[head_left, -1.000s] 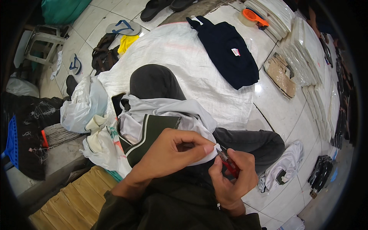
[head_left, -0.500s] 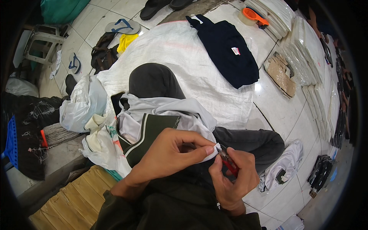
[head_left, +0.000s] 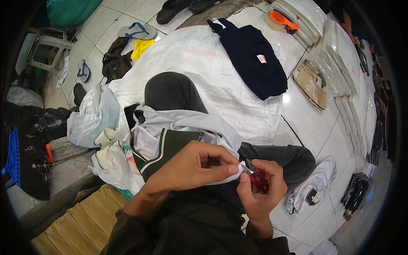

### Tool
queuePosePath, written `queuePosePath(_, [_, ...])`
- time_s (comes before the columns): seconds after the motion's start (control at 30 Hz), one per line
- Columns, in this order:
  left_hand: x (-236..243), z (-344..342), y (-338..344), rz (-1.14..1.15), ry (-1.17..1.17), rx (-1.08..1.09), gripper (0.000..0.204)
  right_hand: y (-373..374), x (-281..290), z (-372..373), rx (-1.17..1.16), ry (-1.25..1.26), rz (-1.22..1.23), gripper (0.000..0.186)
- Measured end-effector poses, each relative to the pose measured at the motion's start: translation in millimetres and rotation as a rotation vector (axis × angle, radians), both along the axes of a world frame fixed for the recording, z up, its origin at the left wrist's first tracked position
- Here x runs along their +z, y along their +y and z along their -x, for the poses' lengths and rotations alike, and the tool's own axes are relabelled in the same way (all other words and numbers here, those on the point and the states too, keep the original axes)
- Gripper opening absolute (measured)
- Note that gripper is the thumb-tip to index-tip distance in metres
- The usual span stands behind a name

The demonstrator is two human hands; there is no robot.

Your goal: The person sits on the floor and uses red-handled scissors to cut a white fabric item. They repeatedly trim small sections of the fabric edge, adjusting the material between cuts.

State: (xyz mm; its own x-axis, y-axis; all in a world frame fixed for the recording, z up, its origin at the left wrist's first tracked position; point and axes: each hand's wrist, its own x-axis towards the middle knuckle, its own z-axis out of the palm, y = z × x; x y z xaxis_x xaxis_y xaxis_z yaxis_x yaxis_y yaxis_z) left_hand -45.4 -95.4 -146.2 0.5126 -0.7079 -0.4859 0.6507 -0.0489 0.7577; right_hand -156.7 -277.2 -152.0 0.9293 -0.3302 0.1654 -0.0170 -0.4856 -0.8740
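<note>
A white garment (head_left: 221,126) with a dark green, white-striped panel (head_left: 166,148) lies across my lap. My left hand (head_left: 191,168) pinches a bit of its white cloth (head_left: 233,174) between thumb and forefinger. Close to that pinched edge, my right hand (head_left: 265,191) grips a pair of red-handled thread snips (head_left: 260,180). Their metal blades point left, at the cloth edge. Whether the blades touch the fabric is too small to tell.
Beyond my knees a white woven sheet (head_left: 187,51) bears a folded navy garment (head_left: 255,61). Stacks of plastic-wrapped white packs (head_left: 340,55) line the right side. Another white garment (head_left: 312,182) lies at right. At left are plastic bags (head_left: 95,114) and a blue dustpan-like object (head_left: 12,155).
My right hand has turned slightly, so more of the snips' red handles and blades show. My left hand keeps its pinch on the cloth. The whole view has shifted a little.
</note>
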Motion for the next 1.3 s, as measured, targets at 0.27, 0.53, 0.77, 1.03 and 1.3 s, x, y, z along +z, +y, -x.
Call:
queuePosePath(0.27, [6, 4, -5, -0.113, -0.12, 0.024, 0.014, 5, -3, -3, 0.01, -0.158, 0.306, 0.034])
queuePosePath(0.53, [11, 9, -7, -0.164, -0.174, 0.037, 0.011, -6, -9, 1, 0.065, -0.151, 0.264, 0.039])
queuePosePath(0.77, [10, 21, -20, -0.272, -0.908, 0.134, 0.017, 2, -3, 5, -0.079, 0.026, -0.194, 0.035])
queuePosePath(1.03, [5, 20, -19, -0.308, -0.884, 0.071, 0.017, -11, -14, 8, 0.152, -0.317, 0.574, 0.038])
queuePosePath(1.3, [12, 13, -13, -0.264, -0.434, 0.013, 0.014, -6, -2, 5, -0.111, -0.018, -0.159, 0.043])
